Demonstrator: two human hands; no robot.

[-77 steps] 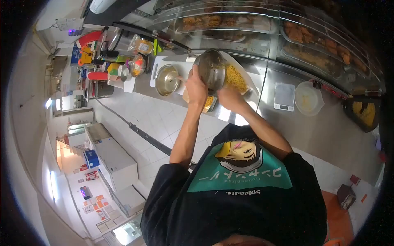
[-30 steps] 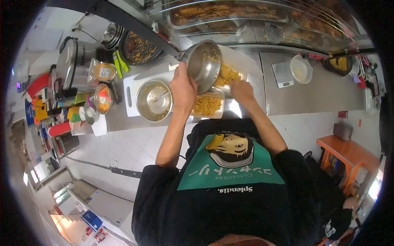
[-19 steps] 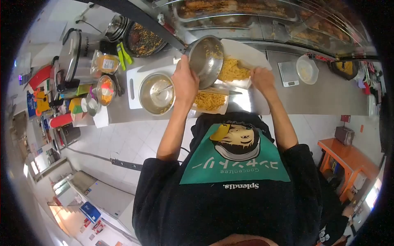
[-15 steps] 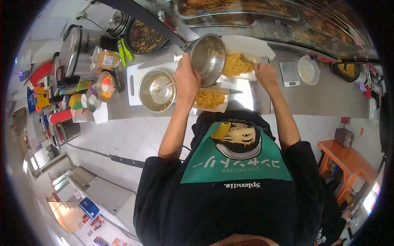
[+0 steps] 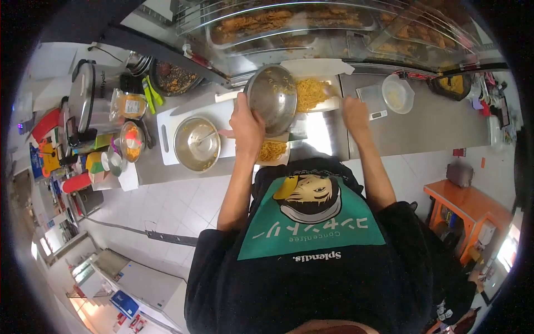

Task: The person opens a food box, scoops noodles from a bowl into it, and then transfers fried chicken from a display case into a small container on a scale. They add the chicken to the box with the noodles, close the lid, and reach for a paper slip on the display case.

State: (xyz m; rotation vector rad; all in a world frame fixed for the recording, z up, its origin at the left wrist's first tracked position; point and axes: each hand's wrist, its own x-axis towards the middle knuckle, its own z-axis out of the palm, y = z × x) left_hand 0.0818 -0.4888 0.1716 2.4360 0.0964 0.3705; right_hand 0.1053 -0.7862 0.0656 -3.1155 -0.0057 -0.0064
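My left hand (image 5: 247,128) grips the rim of a steel mixing bowl (image 5: 272,106), tilted on its side with its inside towards the noodles. Bits of noodle cling inside it. Yellow noodles (image 5: 312,94) lie in an open white paper box (image 5: 317,67) just right of the bowl. My right hand (image 5: 356,114) is closed at the right of this box; a thin, blurred utensil seems to reach from it to the noodles. A second box of noodles (image 5: 272,151) sits below the bowl, partly hidden by it and my left arm.
Another steel bowl (image 5: 197,143) with a utensil in it stands on a white cutting board (image 5: 167,125). A knife (image 5: 227,96) lies behind. At right are a scale (image 5: 378,115) and a plastic bowl (image 5: 397,94). A glass food case (image 5: 267,47) borders the back.
The whole view has shifted with my head. My left hand still holds the bowl tilted beside the noodles. My right hand has moved slightly towards me, near the box's right side.
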